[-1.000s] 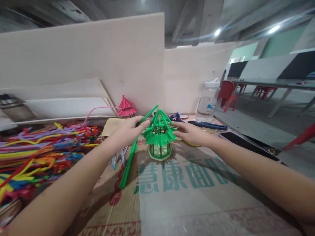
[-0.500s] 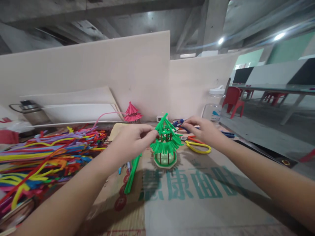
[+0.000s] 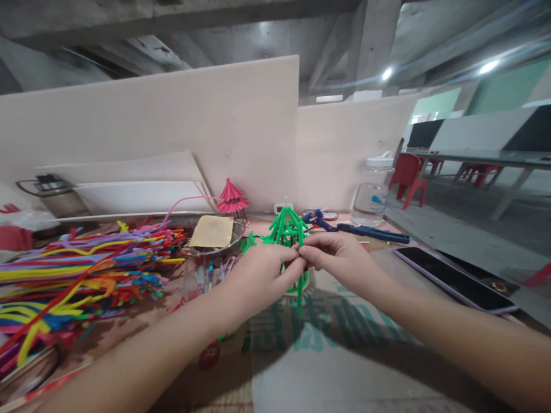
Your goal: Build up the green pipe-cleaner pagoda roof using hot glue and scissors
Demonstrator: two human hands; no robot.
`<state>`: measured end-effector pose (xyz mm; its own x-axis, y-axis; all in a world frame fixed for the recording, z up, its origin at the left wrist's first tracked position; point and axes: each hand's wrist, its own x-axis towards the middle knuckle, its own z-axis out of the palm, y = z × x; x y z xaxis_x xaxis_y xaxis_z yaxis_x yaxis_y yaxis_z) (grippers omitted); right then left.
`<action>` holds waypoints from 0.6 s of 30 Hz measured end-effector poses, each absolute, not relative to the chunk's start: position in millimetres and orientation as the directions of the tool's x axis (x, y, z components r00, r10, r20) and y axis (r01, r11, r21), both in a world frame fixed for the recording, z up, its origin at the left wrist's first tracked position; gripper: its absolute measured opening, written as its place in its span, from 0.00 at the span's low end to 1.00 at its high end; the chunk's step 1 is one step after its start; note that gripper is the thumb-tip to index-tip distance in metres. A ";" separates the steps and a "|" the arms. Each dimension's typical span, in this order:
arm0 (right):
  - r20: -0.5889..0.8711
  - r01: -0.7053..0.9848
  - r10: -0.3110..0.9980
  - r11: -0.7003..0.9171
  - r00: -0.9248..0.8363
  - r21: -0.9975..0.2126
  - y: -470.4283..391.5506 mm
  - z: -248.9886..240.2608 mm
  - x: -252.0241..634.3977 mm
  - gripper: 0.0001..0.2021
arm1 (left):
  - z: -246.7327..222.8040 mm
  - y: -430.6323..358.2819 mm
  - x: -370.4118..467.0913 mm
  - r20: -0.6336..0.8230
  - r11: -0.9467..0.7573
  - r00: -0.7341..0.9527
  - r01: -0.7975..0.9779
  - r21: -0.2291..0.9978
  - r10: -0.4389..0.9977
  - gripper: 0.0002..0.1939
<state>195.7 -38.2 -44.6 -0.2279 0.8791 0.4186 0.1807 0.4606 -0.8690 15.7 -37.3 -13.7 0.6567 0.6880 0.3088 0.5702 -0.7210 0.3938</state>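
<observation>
In front of the model pavilion, both my hands meet on an upright green pipe cleaner [image 3: 300, 298]. My left hand [image 3: 258, 269] pinches it from the left with thumb and finger. From the right, my right hand [image 3: 338, 255] closes its fingertips on the same stem. Behind them stands the small pavilion [image 3: 284, 219] with a green pipe-cleaner roof; my hands cover most of its lower part. A blue glue gun [image 3: 321, 219] lies just beyond my right hand.
Colourful pipe cleaners [image 3: 86, 269] are heaped at the left. A pink-roofed pavilion [image 3: 232, 196] stands behind a bowl topped by a yellow sheet [image 3: 212, 232]. To the right are a clear bottle [image 3: 372, 192], a dark blue tool [image 3: 374, 232] and a phone [image 3: 454, 279].
My left hand has moved right and down from the pavilion's roof. My right hand has come in from near the glue gun. Both now pinch one green pipe cleaner.
</observation>
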 end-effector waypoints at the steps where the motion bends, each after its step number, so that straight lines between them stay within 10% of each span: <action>1: 0.423 0.171 0.876 0.465 -0.233 -0.869 -38.8 -43.4 195.2 0.09 | -13.3 -37.1 15.7 0.308 -0.722 0.659 0.569 0.393 0.686 0.20; 13: 0.457 0.277 0.874 0.486 -0.168 -0.829 -31.3 -20.9 222.8 0.12 | 2.3 -26.1 4.3 0.236 -0.588 0.594 0.514 0.624 0.769 0.17; 18: 0.593 0.525 0.760 0.631 -0.268 -0.571 -35.1 -19.9 220.1 0.09 | -0.6 -22.1 7.6 0.193 -0.504 0.576 0.446 0.740 0.794 0.17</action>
